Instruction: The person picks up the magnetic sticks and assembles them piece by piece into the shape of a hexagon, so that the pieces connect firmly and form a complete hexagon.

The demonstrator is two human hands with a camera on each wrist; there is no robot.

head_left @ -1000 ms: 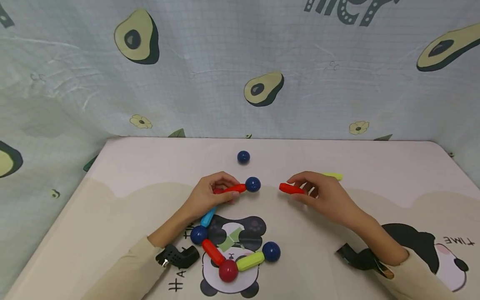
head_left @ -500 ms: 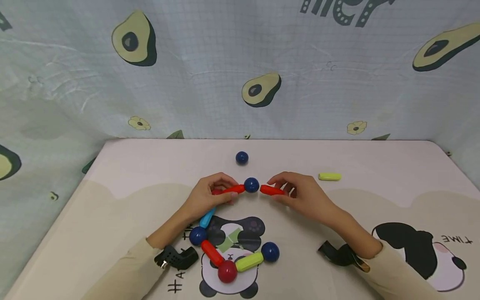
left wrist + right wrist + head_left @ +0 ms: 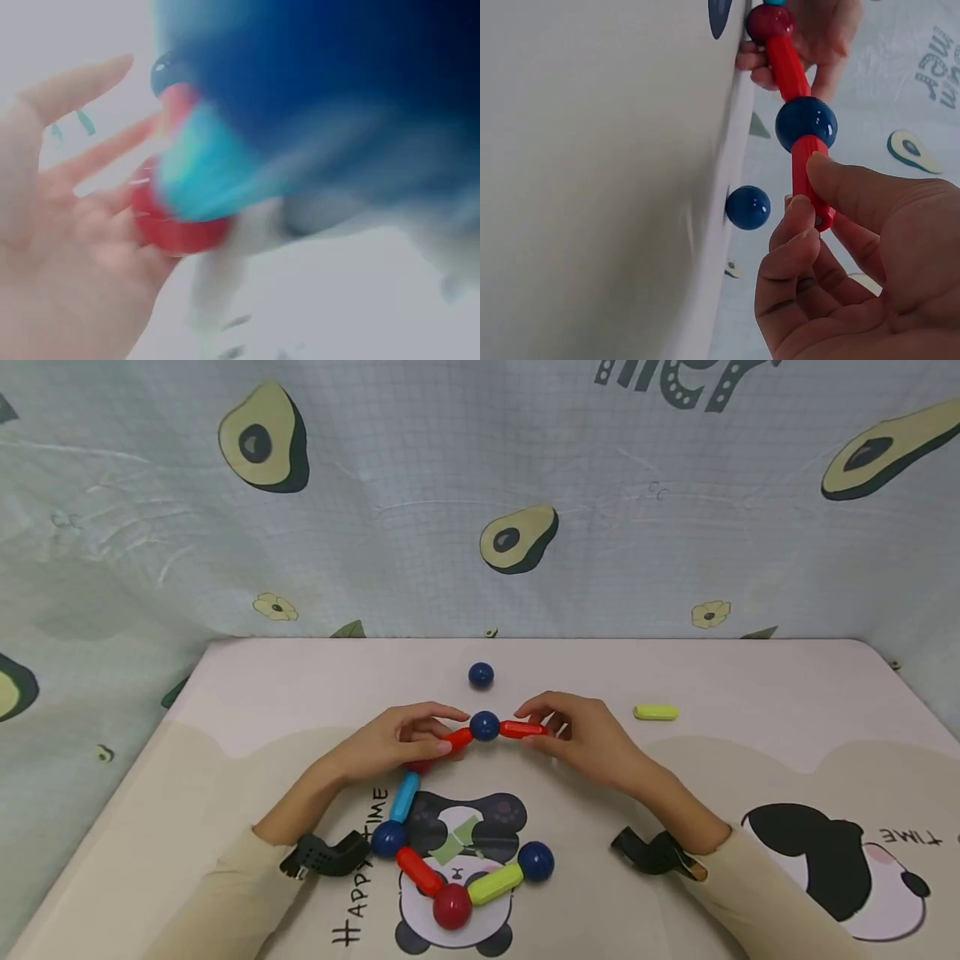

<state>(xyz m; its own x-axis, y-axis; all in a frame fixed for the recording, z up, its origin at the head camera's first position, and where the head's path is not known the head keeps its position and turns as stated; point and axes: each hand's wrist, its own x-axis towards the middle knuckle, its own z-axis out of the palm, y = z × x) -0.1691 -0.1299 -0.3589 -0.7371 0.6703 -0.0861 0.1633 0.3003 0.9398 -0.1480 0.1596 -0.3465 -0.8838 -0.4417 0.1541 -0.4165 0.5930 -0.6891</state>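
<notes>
A chain of balls and short rods lies in the head view: blue ball (image 3: pixel 536 862), yellow-green rod (image 3: pixel 496 884), red ball (image 3: pixel 452 907), red rod (image 3: pixel 419 872), blue ball (image 3: pixel 389 839) and light-blue rod (image 3: pixel 404 797). It runs on to another red ball (image 3: pixel 770 24), red rod (image 3: pixel 787 66) and blue ball (image 3: pixel 484 726). My left hand (image 3: pixel 390 739) is at that upper red ball and rod, fingers loosely spread, thumb apart in the left wrist view. My right hand (image 3: pixel 588 739) pinches a red rod (image 3: pixel 520 729) between thumb and fingers, its end against the blue ball.
A loose blue ball (image 3: pixel 481 675) lies behind the hands, towards the table's far edge. To the right of the right hand rests a yellow-green rod (image 3: pixel 656 712). An avocado-print cloth (image 3: pixel 420 460) hangs behind the table (image 3: pixel 750 693). Each wrist wears a black strap mount.
My right hand has brought its red rod leftward onto the blue ball. My left hand has shifted slightly left and its fingers have spread, uncovering more of the red ball.
</notes>
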